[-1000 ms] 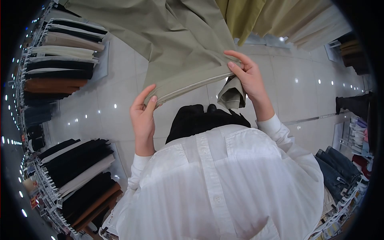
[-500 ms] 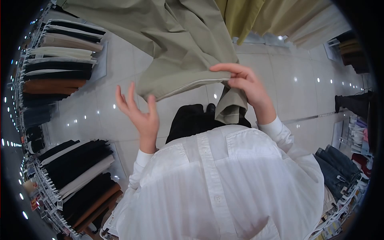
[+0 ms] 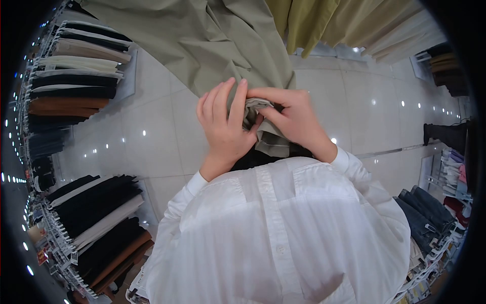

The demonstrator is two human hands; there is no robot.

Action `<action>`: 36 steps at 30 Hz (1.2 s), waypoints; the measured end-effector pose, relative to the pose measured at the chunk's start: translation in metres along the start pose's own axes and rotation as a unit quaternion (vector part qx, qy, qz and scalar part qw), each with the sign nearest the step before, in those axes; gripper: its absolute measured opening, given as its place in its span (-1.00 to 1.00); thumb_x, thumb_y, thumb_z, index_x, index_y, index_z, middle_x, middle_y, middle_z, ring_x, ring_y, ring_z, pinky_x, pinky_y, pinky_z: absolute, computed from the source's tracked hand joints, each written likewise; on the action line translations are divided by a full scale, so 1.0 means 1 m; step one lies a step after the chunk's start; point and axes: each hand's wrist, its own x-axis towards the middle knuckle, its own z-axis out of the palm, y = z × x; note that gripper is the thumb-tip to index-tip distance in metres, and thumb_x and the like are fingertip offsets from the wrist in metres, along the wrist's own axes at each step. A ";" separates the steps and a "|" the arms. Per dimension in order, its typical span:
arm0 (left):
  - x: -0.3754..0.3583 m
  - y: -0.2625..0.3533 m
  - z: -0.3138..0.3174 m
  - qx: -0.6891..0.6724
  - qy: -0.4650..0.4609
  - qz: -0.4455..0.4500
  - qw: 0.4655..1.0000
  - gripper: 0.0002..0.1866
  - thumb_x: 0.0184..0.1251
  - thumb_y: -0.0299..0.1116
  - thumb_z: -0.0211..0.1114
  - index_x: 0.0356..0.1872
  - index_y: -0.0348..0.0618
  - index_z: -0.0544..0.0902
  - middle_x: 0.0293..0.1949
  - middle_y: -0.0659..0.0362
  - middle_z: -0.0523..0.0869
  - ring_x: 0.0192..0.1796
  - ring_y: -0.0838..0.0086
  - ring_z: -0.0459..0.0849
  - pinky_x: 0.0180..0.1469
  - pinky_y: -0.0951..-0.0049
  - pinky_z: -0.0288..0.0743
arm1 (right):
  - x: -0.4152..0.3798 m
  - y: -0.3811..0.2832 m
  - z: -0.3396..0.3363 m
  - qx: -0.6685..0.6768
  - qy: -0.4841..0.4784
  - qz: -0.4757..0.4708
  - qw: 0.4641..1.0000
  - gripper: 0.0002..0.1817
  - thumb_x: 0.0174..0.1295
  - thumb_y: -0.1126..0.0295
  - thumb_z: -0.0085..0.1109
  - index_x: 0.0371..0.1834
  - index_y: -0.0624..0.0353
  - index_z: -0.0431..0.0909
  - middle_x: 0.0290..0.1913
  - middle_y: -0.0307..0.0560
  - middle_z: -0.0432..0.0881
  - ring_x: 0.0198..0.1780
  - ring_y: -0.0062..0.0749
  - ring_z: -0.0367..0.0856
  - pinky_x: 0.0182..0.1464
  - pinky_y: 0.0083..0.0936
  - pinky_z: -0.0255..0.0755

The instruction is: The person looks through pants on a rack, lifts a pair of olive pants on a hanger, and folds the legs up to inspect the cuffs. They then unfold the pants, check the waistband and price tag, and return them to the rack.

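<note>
A pair of sage-green trousers [image 3: 212,45] hangs down from above in front of me. Its lower hem is bunched up between both my hands at chest height. My left hand [image 3: 224,126] presses its fingers against the bunched cloth from the left. My right hand [image 3: 293,121] grips the same bunch from the right, thumb and fingers folded over it. The two hands touch each other over the cloth. A short fold of the hem [image 3: 271,144] hangs below them. My white shirt [image 3: 283,233] fills the lower part of the view.
Racks of hung trousers in black, cream and brown [image 3: 76,86] line the left side, with more [image 3: 101,223] at lower left. Yellow-green garments [image 3: 314,20] hang at the top. Jeans [image 3: 425,218] hang at the right. A glossy tiled floor [image 3: 147,137] lies below.
My left hand let go of the hem's left end, opened, then moved right and closed on the cloth beside my right hand. The stretched hem is now bunched together.
</note>
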 end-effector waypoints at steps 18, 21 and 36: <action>-0.019 -0.055 -0.054 0.002 -0.127 -0.068 0.990 -0.52 -0.13 -0.73 -0.04 -0.11 -0.23 0.60 -0.14 0.04 0.60 -0.06 0.18 0.53 0.03 0.34 0.35 | 0.010 0.010 -0.030 -0.070 0.035 0.041 0.996 -0.79 0.06 0.49 0.17 -0.20 0.18 0.60 -0.44 -0.10 0.62 -0.58 -0.56 0.38 -0.49 -0.67 0.24; -0.018 -0.059 -0.070 -0.054 -0.177 -0.058 0.981 -0.56 -0.14 -0.72 -0.01 -0.15 -0.26 0.61 -0.25 0.04 0.64 -0.16 0.19 0.59 -0.03 0.39 0.40 | 0.010 0.023 -0.042 -0.084 0.042 -0.034 0.995 -0.82 0.09 0.46 0.15 -0.23 0.22 0.61 -0.44 -0.17 0.59 -0.53 -0.61 0.32 -0.45 -0.68 0.20; -0.027 -0.055 -0.079 -0.602 0.149 -0.336 0.709 -0.81 0.27 -0.40 0.18 -0.16 -0.28 0.57 -0.21 0.11 0.66 -0.13 0.42 0.60 0.02 0.35 0.40 | 0.002 0.016 -0.060 0.178 0.020 0.020 0.984 -0.74 0.27 0.40 -0.03 -0.13 0.35 0.57 -0.34 -0.20 0.61 -0.35 -0.68 0.46 -0.31 -0.70 0.34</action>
